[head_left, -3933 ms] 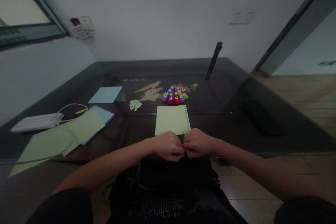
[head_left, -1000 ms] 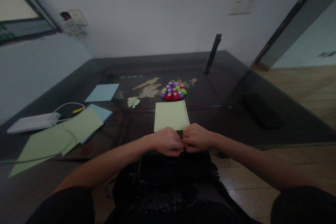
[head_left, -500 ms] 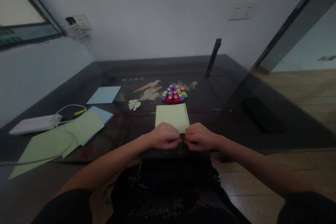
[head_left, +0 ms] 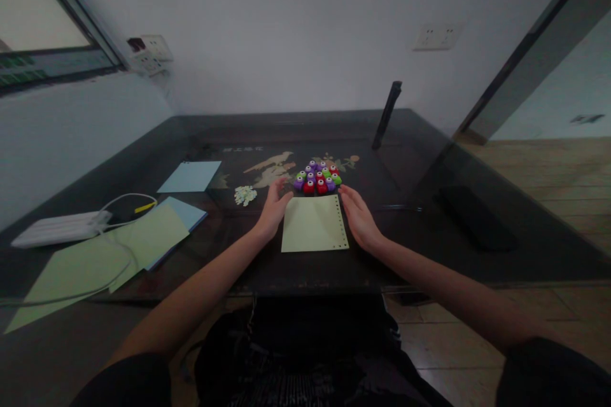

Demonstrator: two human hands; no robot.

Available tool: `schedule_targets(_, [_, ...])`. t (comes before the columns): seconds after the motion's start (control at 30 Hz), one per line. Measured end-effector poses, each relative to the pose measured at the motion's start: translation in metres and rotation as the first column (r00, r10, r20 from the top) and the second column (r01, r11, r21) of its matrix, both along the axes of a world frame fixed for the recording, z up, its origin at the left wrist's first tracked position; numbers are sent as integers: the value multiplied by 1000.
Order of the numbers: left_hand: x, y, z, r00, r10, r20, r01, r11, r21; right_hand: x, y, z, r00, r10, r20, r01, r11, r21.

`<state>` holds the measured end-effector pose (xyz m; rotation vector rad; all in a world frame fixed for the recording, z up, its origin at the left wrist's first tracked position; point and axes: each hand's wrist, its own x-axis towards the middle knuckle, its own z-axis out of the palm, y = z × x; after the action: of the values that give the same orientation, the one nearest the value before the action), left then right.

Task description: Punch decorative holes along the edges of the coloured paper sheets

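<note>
A pale yellow-green sheet of paper (head_left: pixel 312 224) lies flat in front of me, with small holes down its right edge and at its lower right corner. Just beyond it sits a cluster of small purple, green and red pieces (head_left: pixel 317 178) with white round tops, resembling craft paper punches. My left hand (head_left: pixel 275 208) is open at the sheet's left side, near the cluster. On the other side my right hand (head_left: pixel 359 219) is open too, fingers stretched along the sheet's right edge. Both hands hold nothing; whether they touch the paper I cannot tell.
Left of the sheet is a small heap of pale paper bits (head_left: pixel 245 195). Further left lie a light blue sheet (head_left: pixel 191 177), yellow-green sheets (head_left: pixel 76 264) and a white power strip (head_left: pixel 62 229) with a cable. A dark upright stick (head_left: pixel 387 116) and a black flat object (head_left: pixel 476 217) are at right.
My hands, which were closed and close together at the sheet's near edge, have moved apart and forward to its two sides and opened. The sheet's near edge is now uncovered.
</note>
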<state>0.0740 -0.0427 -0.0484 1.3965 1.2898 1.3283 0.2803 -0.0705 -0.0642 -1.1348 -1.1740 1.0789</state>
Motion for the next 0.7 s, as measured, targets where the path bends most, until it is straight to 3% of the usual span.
schedule_targets(0.1, [3, -1, -6, 1000, -18, 12, 18, 1000, -6, -8, -1, -5, 1000, -13, -19, 13, 1000, -15])
schedule_targets(0.3, [7, -2, -5, 997, -52, -53, 50, 998, -27, -15, 3, -5, 999, 30, 43, -30, 1000, -3])
schedule_targets(0.47, [1, 3, -6, 994, -81, -70, 77, 996, -53, -18, 5, -4, 1000, 11, -15, -12, 1000, -11])
schedule_targets(0.7, [-1, 3, -6, 981, -113, -157, 115, 993, 3, -23, -1, 3, 999, 26, -48, -27, 999, -22])
